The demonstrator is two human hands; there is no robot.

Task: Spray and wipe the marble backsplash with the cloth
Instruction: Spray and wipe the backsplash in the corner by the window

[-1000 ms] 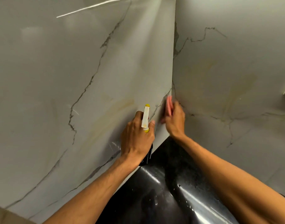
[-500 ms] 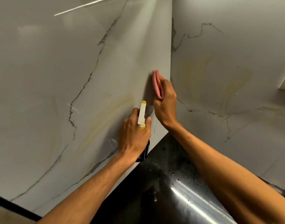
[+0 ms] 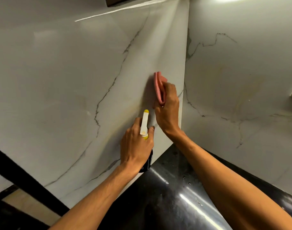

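The marble backsplash [image 3: 75, 88] is pale with grey veins and meets a second marble panel [image 3: 241, 80] at an inside corner. My right hand [image 3: 166, 110] grips a folded pink cloth [image 3: 159, 87] and presses it flat against the left panel, just left of the corner. Below it, my left hand [image 3: 137, 146] is wrapped round a spray bottle [image 3: 144, 125] with a white and yellow nozzle pointing up at the wall; the dark bottle body is mostly hidden by the hand.
A glossy black countertop [image 3: 175, 196] with a few water drops runs beneath both panels. A dark cabinet edge [image 3: 118, 0] sits at the top. At the lower left, a black frame [image 3: 17, 176] borders the marble's edge.
My right hand has carried the pink cloth up and leftward along the left panel, away from the corner base. The left hand with the bottle has barely shifted.
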